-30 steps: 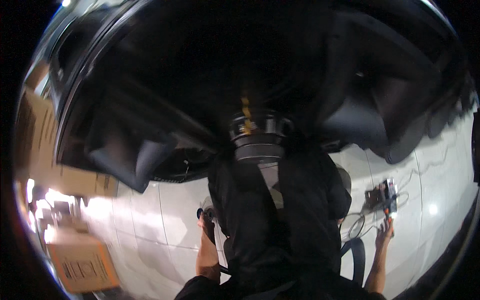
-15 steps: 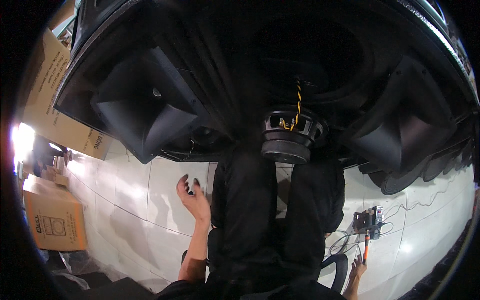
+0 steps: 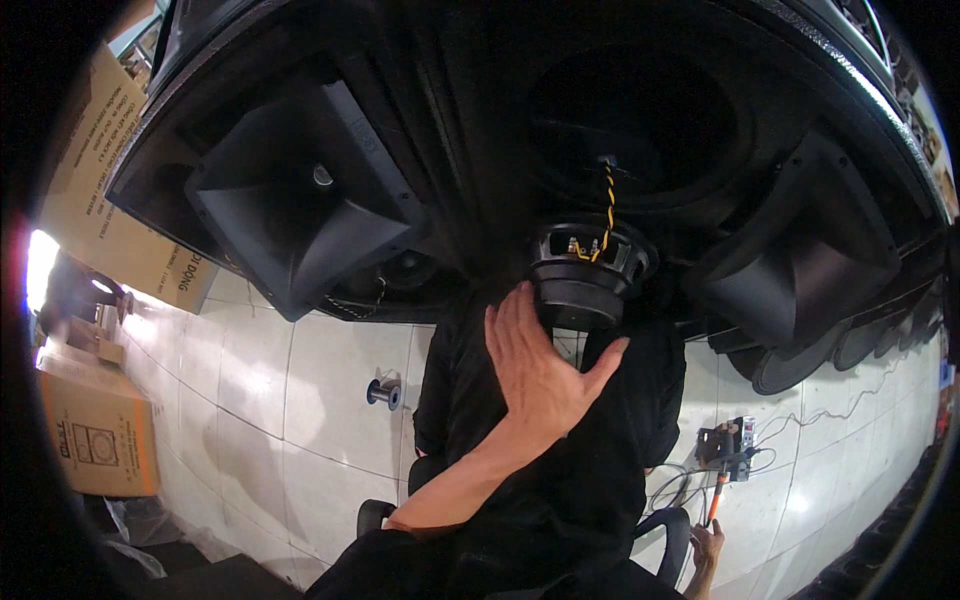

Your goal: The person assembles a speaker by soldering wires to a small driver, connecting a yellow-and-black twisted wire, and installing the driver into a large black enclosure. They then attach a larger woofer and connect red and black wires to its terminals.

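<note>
My left hand (image 3: 540, 375) is spread, fingers apart, over my lap. Its fingertips are beside the magnet of a round black speaker driver (image 3: 580, 290), and whether they touch it I cannot tell. A twisted yellow-and-black wire (image 3: 609, 200) runs from the driver's terminals up into the cabinet's round opening. Low at the right, my right hand (image 3: 708, 543) is closed around the end of an orange-handled soldering iron (image 3: 717, 498). The iron's front end reaches a small dark station (image 3: 735, 447) on the floor. A spool of thin wire (image 3: 383, 395) sits on the tiles left of my legs.
A large black speaker cabinet (image 3: 470, 230) spans the space before me, with black horns (image 3: 310, 205) at left and right (image 3: 800, 250). Cardboard boxes (image 3: 100, 425) stand at the left. Round black cones (image 3: 790, 368) line the right. Cables (image 3: 680, 490) lie near the station.
My left hand has moved from over the spool at the left to the driver above my lap, leaving the spool in sight. The right hand stays at the iron, shifted slightly.
</note>
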Demonstrator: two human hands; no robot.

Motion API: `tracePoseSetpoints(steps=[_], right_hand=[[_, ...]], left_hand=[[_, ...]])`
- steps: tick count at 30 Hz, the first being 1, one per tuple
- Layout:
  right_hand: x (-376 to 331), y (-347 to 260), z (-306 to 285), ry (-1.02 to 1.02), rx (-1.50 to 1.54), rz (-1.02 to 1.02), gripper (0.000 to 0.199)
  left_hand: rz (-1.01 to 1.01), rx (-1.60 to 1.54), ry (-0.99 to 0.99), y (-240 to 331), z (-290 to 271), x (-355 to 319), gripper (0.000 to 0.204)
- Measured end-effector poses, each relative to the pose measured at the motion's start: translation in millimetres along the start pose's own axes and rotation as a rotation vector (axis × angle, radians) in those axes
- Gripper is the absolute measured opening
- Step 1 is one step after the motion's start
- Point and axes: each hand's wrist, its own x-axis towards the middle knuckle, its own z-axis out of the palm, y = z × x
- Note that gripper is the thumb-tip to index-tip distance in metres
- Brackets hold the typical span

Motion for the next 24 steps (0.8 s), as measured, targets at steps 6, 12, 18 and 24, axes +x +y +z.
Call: tracePoseSetpoints(steps=[6,12,18,24], right_hand=[[34.8,-0.9,-60.3,0.491,-0.739,-0.323,0.062],[-98.1,-174.0,39.5,0.314,-0.339,-0.836,0.045],[-262.7,-279.0,150.6,-0.081,-0.183,-1.336,0.042],[-321.9,-325.8,216.5,-0.451,-0.099,-1.706,0.044]], left_hand=[[-0.107,0.148,0.091,15.7,31.7,2.0,0.118],[-0.046,0.032,0.186,-0.2,30.3,7.1,0.113],[-0.134,-0.138,0.075,26.0,-10.5,13.1,0.106],[-0.144,-0.483,-0.147,2.4,-59.0,29.6,0.11]])
